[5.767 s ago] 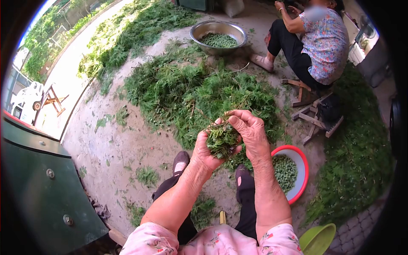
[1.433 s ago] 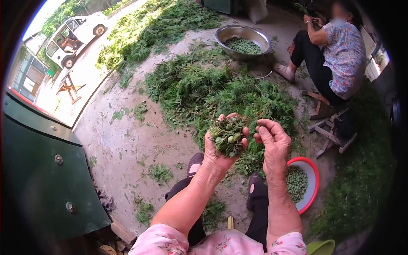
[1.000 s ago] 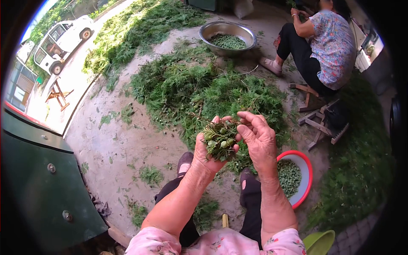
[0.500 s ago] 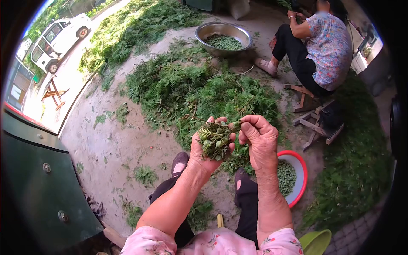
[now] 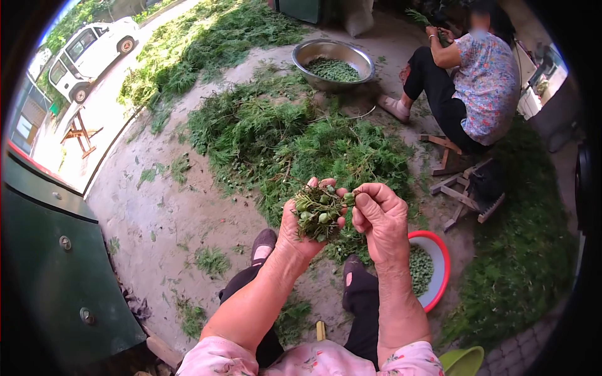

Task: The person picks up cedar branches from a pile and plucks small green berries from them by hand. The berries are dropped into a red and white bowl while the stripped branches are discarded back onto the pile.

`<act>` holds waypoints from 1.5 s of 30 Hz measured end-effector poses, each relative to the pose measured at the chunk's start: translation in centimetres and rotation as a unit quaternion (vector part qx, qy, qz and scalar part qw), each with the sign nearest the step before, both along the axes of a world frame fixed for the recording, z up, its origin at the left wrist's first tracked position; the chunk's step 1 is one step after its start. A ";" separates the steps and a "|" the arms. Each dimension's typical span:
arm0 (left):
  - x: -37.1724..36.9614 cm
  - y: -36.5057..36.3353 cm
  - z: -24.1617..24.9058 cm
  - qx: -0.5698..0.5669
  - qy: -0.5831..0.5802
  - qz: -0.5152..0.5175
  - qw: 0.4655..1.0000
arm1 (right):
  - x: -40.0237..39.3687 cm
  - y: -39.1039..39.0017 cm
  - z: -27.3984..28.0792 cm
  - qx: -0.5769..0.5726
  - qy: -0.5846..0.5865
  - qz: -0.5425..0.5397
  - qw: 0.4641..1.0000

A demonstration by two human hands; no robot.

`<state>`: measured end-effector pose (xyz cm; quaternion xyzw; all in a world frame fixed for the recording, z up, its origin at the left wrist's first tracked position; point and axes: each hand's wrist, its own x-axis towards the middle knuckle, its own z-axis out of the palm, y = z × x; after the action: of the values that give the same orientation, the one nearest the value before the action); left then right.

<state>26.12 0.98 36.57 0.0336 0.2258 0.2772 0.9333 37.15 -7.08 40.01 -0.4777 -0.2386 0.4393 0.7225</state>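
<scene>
My left hand (image 5: 296, 241) is cupped, fingers curled around a clump of green cones and brown twigs (image 5: 318, 216). At the right edge of that clump, my right hand (image 5: 385, 219) pinches a small green cone (image 5: 349, 198) between thumb and forefinger. Both hands are held close together over the ground. Below and to the right of my right hand stands a white basin with a red rim (image 5: 444, 269), partly filled with green cones (image 5: 420, 268). My right forearm hides part of the basin.
A heap of green conifer branches (image 5: 269, 135) lies ahead. Beyond it is a metal basin (image 5: 303, 53) of green cones. A co-worker (image 5: 483, 81) sits at the right, near a wooden stool (image 5: 461, 191). More branches (image 5: 514, 263) cover the right side; a green metal panel (image 5: 56, 269) stands left.
My right hand has shifted slightly, and its fingers now show a green cone more plainly. The clump has turned a little in my left hand. A green sprig now shows at the co-worker's hands.
</scene>
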 end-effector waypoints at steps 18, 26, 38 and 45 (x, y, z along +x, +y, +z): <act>0.1 -1.2 -0.7 0.063 0.003 -0.099 0.993 | 0.5 0.3 -0.3 -0.063 -0.524 -0.032 0.849; 0.2 -1.2 -1.2 0.048 0.002 -0.106 0.993 | 0.3 0.6 -1.4 -0.104 -0.413 -0.043 0.904; -0.3 0.0 -1.2 0.005 -0.024 -0.038 0.999 | 1.4 -1.3 1.5 0.141 -0.007 0.224 0.964; 0.3 -0.8 -1.1 -0.013 -0.007 -0.078 0.997 | 1.6 0.3 -0.8 -0.048 -0.359 -0.056 0.930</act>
<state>26.44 0.15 35.49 0.0367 0.2197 0.2006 0.9540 38.73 -6.76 39.20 -0.6505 -0.4335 0.2081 0.5878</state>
